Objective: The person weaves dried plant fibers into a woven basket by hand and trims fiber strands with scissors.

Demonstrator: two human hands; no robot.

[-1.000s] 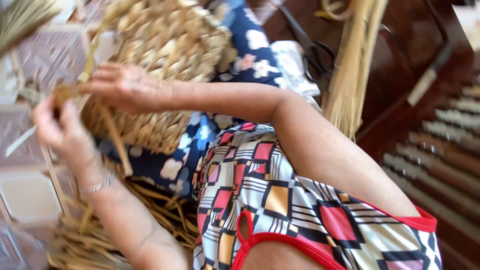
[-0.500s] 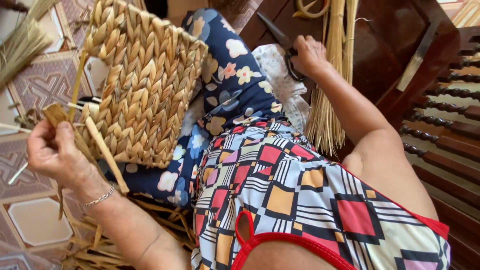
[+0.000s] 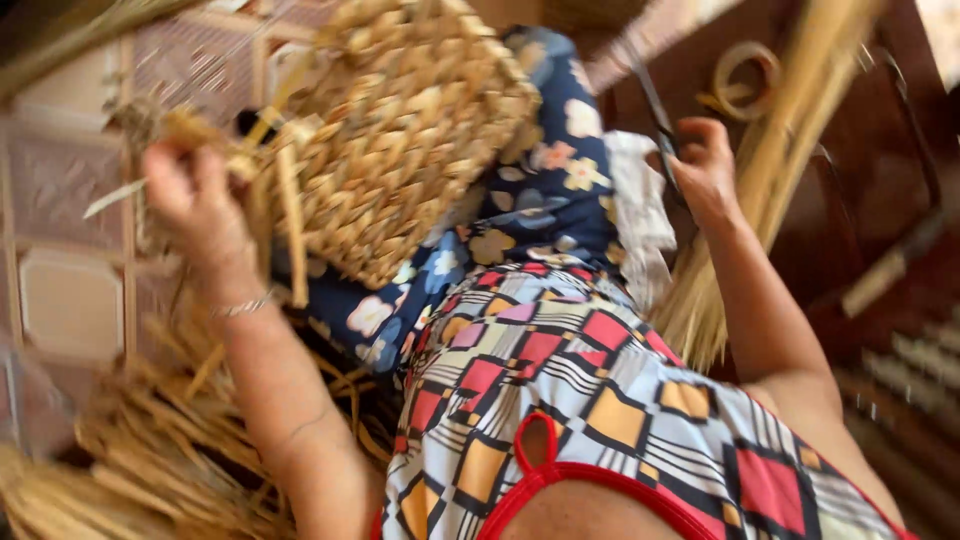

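Observation:
A woven straw basket (image 3: 400, 130) lies across my lap on dark blue floral cloth (image 3: 540, 200). My left hand (image 3: 195, 205) grips loose straw strands (image 3: 285, 215) at the basket's left edge, a thin bracelet on its wrist. My right hand (image 3: 705, 165) is out to the right, closed on the dark handles of a pair of scissors (image 3: 650, 100), beside a tall bundle of straw stalks (image 3: 770, 170). The picture is blurred by motion.
A heap of loose straw (image 3: 140, 450) lies on the patterned tiled floor (image 3: 70, 300) at lower left. Dark wooden furniture (image 3: 880, 200) stands to the right. A small ring of coiled straw (image 3: 745, 65) sits near the bundle's top.
My right hand left the basket and reached right to the scissors by the straw bundle. My left hand kept hold of the strands and the basket shifted slightly.

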